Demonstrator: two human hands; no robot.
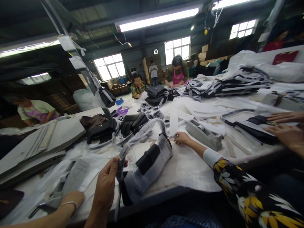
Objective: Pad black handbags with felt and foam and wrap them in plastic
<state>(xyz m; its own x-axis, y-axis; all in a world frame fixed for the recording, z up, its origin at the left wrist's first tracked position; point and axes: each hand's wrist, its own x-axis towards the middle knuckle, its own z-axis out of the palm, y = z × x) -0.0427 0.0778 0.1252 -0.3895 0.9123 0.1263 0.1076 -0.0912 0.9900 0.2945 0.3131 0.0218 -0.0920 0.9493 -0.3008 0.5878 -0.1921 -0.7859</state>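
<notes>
My left hand [108, 177] is closed round the near end of a wrapped bag strap [121, 161], at the left side of a black handbag [148, 158]. White wrapping sheet covers much of the bag, and its strap arches over it in clear film. At the bag's far right end my right hand [181, 138], below a white cuff and a flowered sleeve, pinches the end of a thin, pale strip. The bag lies tilted on the table between both hands. A grey box-like form [204, 134] lies just right of my right hand.
Another person's braceleted hand [72, 201] is close at left; a co-worker's hands [285, 126] work on a black bag at right. Black bags [134, 123] and wrapped straps lie beyond. Grey panels [35, 142] are stacked left, bag parts [228, 84] piled far right. Several people stand behind.
</notes>
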